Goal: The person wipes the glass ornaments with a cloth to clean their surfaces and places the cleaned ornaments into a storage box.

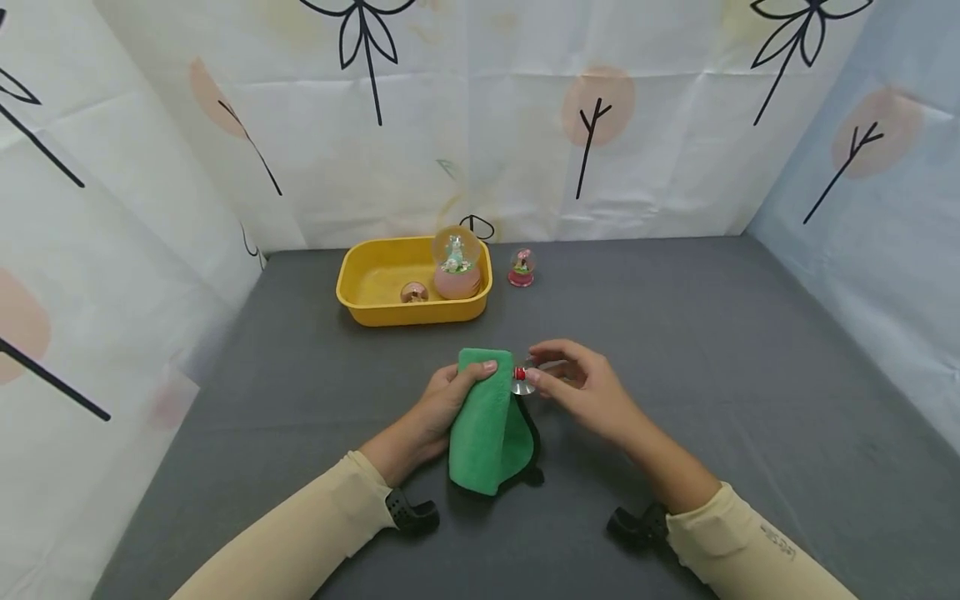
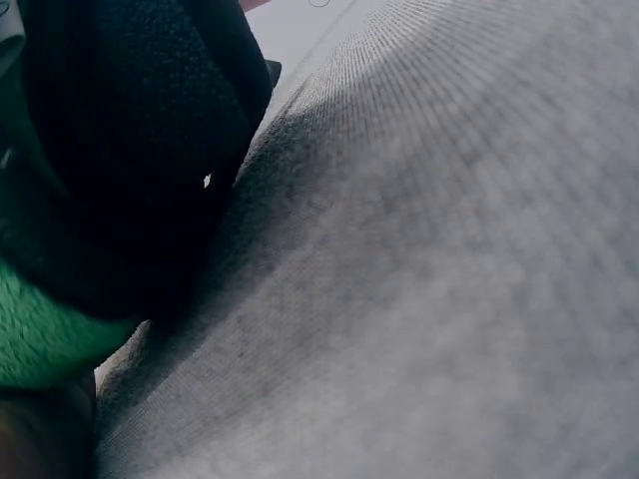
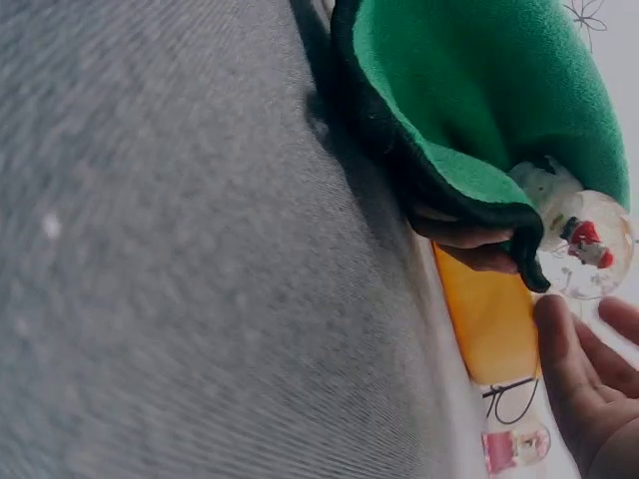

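Observation:
My left hand [image 1: 442,400] grips a green cloth [image 1: 487,433] with a dark backing and edge, thumb on top. At the cloth's upper right edge, a small clear snow globe [image 1: 519,385] with a red-and-white figure sticks out. The right wrist view shows the globe's pale base [image 3: 544,185] tucked against the cloth. My right hand [image 1: 573,379] is beside the globe, fingers loosely bent, with its fingertips [image 3: 551,309] right at the glass. In the left wrist view, the cloth's dark side [image 2: 130,150] hides the globe.
Behind the hands stands a yellow tray [image 1: 367,317] holding a large pink-based snow globe [image 1: 457,282] and a small round globe [image 1: 414,292]. A small snow globe with a pink base [image 1: 522,268] sits right of the tray. Patterned sheets [image 1: 510,167] rise behind the grey tabletop [image 1: 712,358].

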Action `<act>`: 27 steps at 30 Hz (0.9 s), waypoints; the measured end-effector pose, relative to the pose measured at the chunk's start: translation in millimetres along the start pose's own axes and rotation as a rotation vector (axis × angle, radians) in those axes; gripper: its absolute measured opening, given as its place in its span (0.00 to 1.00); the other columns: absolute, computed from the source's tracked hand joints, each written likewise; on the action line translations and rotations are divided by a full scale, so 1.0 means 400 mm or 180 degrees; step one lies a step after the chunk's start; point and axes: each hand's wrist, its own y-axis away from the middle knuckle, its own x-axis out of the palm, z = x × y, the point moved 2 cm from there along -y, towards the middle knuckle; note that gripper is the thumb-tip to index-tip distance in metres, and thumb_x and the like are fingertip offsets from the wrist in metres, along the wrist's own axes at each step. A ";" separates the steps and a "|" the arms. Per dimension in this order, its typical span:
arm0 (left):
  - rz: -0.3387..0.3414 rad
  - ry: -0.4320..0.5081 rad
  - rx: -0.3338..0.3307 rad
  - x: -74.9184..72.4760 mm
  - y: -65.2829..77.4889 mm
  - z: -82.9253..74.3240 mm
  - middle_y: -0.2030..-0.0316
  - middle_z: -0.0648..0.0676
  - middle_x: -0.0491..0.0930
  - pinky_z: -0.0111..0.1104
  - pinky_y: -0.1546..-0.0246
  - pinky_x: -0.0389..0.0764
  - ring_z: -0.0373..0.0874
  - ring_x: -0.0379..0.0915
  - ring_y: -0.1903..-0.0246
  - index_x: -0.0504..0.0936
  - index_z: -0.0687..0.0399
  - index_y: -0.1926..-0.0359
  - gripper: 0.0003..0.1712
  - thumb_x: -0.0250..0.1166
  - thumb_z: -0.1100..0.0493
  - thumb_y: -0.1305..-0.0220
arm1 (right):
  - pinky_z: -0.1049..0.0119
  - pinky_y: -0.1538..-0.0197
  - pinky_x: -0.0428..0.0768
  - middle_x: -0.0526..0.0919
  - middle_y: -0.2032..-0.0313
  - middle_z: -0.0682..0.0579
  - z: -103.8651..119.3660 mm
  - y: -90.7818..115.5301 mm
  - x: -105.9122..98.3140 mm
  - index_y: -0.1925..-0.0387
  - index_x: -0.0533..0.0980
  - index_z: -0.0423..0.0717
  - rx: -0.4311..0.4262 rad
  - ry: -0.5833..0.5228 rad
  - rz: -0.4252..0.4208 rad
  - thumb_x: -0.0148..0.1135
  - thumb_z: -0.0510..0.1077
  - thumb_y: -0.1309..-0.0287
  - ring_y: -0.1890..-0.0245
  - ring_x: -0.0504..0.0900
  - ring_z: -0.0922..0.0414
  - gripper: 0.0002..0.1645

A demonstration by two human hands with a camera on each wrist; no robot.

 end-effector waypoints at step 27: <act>0.0097 -0.0147 -0.0043 -0.005 0.003 -0.006 0.55 0.51 0.84 0.37 0.54 0.88 0.42 0.85 0.58 0.80 0.60 0.41 0.29 0.65 0.41 0.27 | 0.65 0.45 0.87 0.83 0.43 0.38 -0.012 -0.009 0.006 0.36 0.76 0.38 0.0027 -0.0087 0.0187 0.70 0.35 0.32 0.45 0.86 0.50 0.25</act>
